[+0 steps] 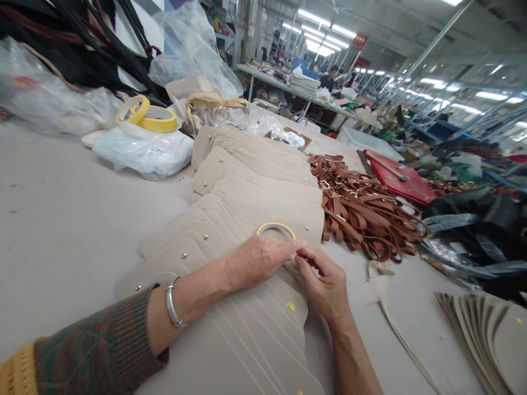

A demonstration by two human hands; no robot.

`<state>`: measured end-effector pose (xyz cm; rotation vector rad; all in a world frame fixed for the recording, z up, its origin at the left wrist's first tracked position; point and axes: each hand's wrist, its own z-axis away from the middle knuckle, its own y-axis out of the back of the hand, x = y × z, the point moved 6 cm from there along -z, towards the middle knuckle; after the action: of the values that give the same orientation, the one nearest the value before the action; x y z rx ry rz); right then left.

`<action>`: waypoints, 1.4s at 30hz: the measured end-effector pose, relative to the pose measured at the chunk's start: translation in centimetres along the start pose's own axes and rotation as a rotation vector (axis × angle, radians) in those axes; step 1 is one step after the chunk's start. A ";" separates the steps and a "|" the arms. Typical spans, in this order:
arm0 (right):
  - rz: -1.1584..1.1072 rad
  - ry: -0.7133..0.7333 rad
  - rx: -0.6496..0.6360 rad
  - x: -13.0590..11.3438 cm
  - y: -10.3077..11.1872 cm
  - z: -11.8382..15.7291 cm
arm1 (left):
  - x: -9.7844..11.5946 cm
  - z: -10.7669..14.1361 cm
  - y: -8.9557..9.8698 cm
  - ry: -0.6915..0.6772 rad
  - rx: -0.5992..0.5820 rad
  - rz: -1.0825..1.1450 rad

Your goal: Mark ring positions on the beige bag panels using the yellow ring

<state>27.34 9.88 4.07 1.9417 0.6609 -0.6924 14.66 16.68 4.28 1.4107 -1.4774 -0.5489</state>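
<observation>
A thin roll of yellow tape shows its upper rim just behind my left hand, which is closed around its lower part. My right hand is pinched shut, its fingertips meeting those of the left. Whatever lies between the right fingertips is too small to make out. Beneath both hands spreads a fanned stack of beige panels with small metal rivets along the edges. A little piece of yellow tape sticks to one panel below my hands.
Brown straps with metal clasps lie piled right of the panels. Two larger yellow tape rolls rest on a plastic-wrapped packet at the left. More beige pieces fan out at the lower right, near a black bag.
</observation>
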 end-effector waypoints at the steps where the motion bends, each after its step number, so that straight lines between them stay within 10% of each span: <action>1: 0.019 0.042 -0.001 -0.5 -0.1 0.0 | 0.0 0.0 -0.1 0.003 0.008 0.005; 15: 0.318 0.273 0.158 -2.5 -0.6 0.3 | 0.2 -0.2 0.1 0.011 0.022 -0.083; 23: -0.385 -0.592 0.195 3.3 -0.5 0.5 | 1.9 -0.5 0.9 -0.079 0.110 -0.142; 27: -0.476 -0.752 0.086 6.5 0.0 0.8 | 0.9 -0.4 -0.2 0.028 -0.013 -0.227; 42: 0.279 -0.399 -0.104 4.4 -0.4 -0.5 | -0.6 -0.8 -1.3 0.169 -0.234 -0.270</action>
<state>30.17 11.26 0.97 1.6891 0.1716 -0.8188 15.88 17.23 3.29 1.4401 -1.0590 -0.7262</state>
